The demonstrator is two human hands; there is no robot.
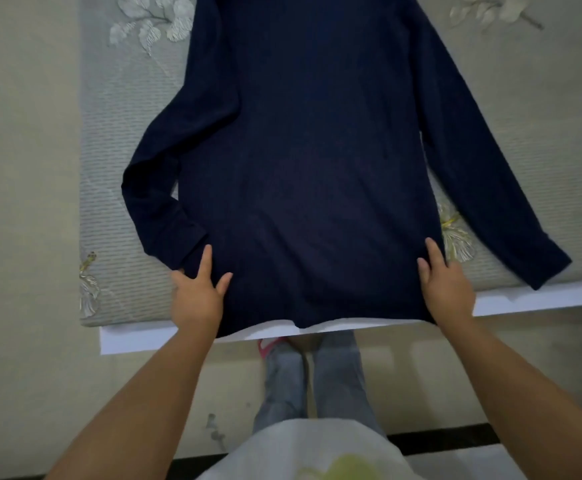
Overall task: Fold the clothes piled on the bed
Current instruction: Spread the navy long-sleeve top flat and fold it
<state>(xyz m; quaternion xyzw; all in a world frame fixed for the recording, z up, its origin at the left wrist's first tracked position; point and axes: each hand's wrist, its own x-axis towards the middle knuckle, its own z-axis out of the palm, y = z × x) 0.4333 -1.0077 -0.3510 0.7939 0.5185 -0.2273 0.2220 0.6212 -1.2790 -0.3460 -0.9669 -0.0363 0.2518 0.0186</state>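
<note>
A dark navy long-sleeved knit top [293, 174] lies flat on the grey leaf-patterned bed [123, 140] — left hand [197, 292] at seven o'clock, right hand [447, 282] at five, each grip pinching the hem corners.

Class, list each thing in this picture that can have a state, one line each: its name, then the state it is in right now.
navy long-sleeved top: spread flat on the bed, unfolded, hem hanging over the near edge.
left sleeve: bent back toward the body.
right sleeve: lying straight, angled outward.
left hand: gripping the hem's left corner.
right hand: gripping the hem's right corner.
bed: covered by a patterned sheet.
</note>
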